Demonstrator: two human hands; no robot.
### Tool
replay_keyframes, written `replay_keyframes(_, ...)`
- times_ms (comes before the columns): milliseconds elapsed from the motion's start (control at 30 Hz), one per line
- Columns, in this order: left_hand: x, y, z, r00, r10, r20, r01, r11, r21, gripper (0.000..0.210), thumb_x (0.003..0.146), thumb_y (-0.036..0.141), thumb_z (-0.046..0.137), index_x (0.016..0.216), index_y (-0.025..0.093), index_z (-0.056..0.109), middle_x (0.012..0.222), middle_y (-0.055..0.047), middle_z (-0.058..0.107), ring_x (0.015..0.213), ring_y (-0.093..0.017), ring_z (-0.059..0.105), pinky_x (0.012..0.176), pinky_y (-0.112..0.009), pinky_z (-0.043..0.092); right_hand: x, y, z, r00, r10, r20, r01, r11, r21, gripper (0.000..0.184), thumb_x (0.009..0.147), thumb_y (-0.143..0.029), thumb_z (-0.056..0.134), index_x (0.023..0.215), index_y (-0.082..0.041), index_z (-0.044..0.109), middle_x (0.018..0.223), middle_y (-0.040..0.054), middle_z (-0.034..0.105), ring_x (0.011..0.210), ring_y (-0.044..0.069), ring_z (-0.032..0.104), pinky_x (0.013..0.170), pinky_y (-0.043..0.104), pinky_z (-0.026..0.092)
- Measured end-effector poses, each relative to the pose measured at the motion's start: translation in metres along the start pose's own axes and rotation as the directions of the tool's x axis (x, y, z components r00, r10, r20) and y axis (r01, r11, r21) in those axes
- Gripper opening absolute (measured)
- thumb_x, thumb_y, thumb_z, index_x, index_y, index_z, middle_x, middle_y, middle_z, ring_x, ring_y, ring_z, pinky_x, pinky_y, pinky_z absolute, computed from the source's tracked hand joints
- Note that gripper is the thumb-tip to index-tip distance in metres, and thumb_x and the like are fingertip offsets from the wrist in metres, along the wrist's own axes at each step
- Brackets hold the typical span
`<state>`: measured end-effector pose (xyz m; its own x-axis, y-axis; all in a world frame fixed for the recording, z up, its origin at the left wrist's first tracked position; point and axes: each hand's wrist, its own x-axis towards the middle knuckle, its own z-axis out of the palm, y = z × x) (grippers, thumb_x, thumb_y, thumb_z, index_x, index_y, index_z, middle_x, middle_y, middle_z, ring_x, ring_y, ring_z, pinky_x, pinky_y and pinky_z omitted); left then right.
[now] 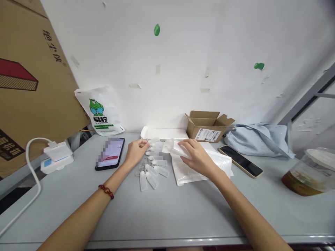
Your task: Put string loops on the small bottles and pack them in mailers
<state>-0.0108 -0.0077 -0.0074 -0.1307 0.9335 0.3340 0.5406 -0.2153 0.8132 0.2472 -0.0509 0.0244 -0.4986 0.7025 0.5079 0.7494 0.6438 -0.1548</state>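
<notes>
My left hand (136, 152) is closed, thumb and fingertips pinching the end of a small translucent white tag-like piece (155, 140). Several similar pieces with thin loops, such as this translucent tag (151, 179), lie fanned out on the table just below. On the right, my right hand (197, 157) is curled around a crinkled translucent plastic bag (172, 146), whose end points toward the tags. Beneath that hand lies a flat white plastic mailer (183, 174). The fingers partly cover the bag, so its contents cannot be made out.
A lit phone (111, 153) lies left of the tags, a dark phone (242, 162) to the right. Behind are a white flat box (164, 133), a small open carton (206, 130) and a blue-grey cloth bag (259, 139). A food tub (309, 174) stands far right.
</notes>
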Motion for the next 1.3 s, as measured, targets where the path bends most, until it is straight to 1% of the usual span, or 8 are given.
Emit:
replay_keyframes(233, -0.014, 0.026, -0.007, 0.988, 0.042, -0.146, -0.077, 0.966, -0.246, 0.011, 0.068, 0.027, 0.059, 0.068, 0.015, 0.060, 0.060, 0.002, 0.058, 0.057, -0.012, 0.054, 0.056, -0.022, 0.041, -0.001, 0.003, -0.002, 0.999, 0.034, 0.005, -0.034, 0.999, 0.001, 0.040, 0.077, -0.012, 0.056, 0.116, -0.019, 0.050, 0.111, 0.0120, 0.055, 0.102, 0.027, 0.052, 0.086, 0.043, 0.046)
replay_keyframes(400, -0.023, 0.044, -0.006, 0.987, -0.048, -0.153, -0.005, 0.946, -0.326, 0.006, 0.064, 0.021, 0.059, 0.061, 0.016, 0.058, 0.050, 0.005, 0.052, 0.049, -0.009, 0.047, 0.048, -0.020, 0.036, 0.000, -0.002, -0.006, 0.997, 0.062, 0.038, -0.062, 0.998, 0.010, 0.042, 0.077, -0.012, 0.057, 0.117, -0.016, 0.050, 0.113, 0.0127, 0.054, 0.102, 0.025, 0.053, 0.087, 0.040, 0.045)
replay_keyframes(533, -0.019, 0.043, -0.004, 0.966, -0.134, -0.222, 0.047, 0.932, -0.359, 0.005, 0.061, 0.022, 0.059, 0.060, 0.017, 0.057, 0.049, 0.005, 0.053, 0.044, -0.009, 0.045, 0.043, -0.021, 0.033, 0.001, -0.007, -0.006, 0.998, 0.047, 0.051, -0.049, 0.998, 0.050, 0.041, 0.077, -0.013, 0.057, 0.118, -0.017, 0.049, 0.114, 0.0118, 0.055, 0.104, 0.025, 0.053, 0.088, 0.040, 0.045)
replay_keyframes(900, -0.022, 0.042, -0.004, 0.916, -0.129, -0.379, 0.051, 0.976, -0.210, 0.009, 0.061, 0.024, 0.057, 0.054, 0.019, 0.053, 0.047, 0.003, 0.054, 0.045, -0.012, 0.050, 0.044, -0.022, 0.036, -0.001, -0.013, -0.001, 0.996, -0.015, 0.084, 0.008, 0.996, 0.090, 0.042, 0.077, -0.011, 0.055, 0.118, -0.019, 0.048, 0.113, 0.0114, 0.055, 0.105, 0.025, 0.053, 0.086, 0.041, 0.045)
replay_keyframes(1033, -0.034, 0.050, 0.003, 0.952, -0.092, -0.291, 0.020, 0.970, -0.243, 0.010, 0.063, 0.023, 0.059, 0.057, 0.019, 0.053, 0.047, 0.004, 0.055, 0.043, -0.010, 0.049, 0.044, -0.021, 0.035, -0.002, -0.015, 0.002, 0.997, -0.038, 0.068, 0.033, 0.996, 0.079, 0.045, 0.075, -0.009, 0.054, 0.119, -0.019, 0.047, 0.113, 0.0125, 0.054, 0.105, 0.026, 0.052, 0.085, 0.042, 0.045)
replay_keyframes(1167, -0.044, 0.055, 0.010, 0.998, -0.068, -0.018, 0.057, 0.933, -0.354, 0.013, 0.067, 0.025, 0.060, 0.059, 0.018, 0.055, 0.050, 0.004, 0.056, 0.038, -0.008, 0.042, 0.041, -0.022, 0.033, -0.001, -0.015, 0.004, 0.997, -0.053, 0.062, 0.047, 0.995, 0.089, 0.046, 0.073, -0.007, 0.053, 0.118, -0.018, 0.048, 0.111, 0.0125, 0.055, 0.103, 0.025, 0.053, 0.084, 0.041, 0.046)
replay_keyframes(1233, -0.047, 0.055, 0.011, 0.993, -0.023, 0.113, 0.060, 0.943, -0.328, 0.015, 0.070, 0.028, 0.060, 0.060, 0.017, 0.059, 0.054, 0.003, 0.056, 0.041, -0.009, 0.042, 0.042, -0.023, 0.032, -0.001, -0.014, 0.004, 0.997, -0.062, 0.049, 0.056, 0.993, 0.106, 0.047, 0.073, -0.006, 0.052, 0.118, -0.018, 0.049, 0.111, 0.0122, 0.056, 0.102, 0.025, 0.053, 0.084, 0.041, 0.046)
replay_keyframes(1300, -0.048, 0.053, 0.011, 0.986, 0.038, 0.164, 0.003, 0.970, -0.241, 0.016, 0.071, 0.031, 0.062, 0.062, 0.018, 0.066, 0.057, 0.002, 0.054, 0.049, -0.011, 0.045, 0.049, -0.024, 0.035, -0.002, -0.013, 0.004, 0.997, -0.068, 0.025, 0.064, 0.991, 0.119, 0.048, 0.072, -0.005, 0.052, 0.118, -0.017, 0.048, 0.112, 0.0121, 0.056, 0.103, 0.025, 0.053, 0.084, 0.040, 0.046)
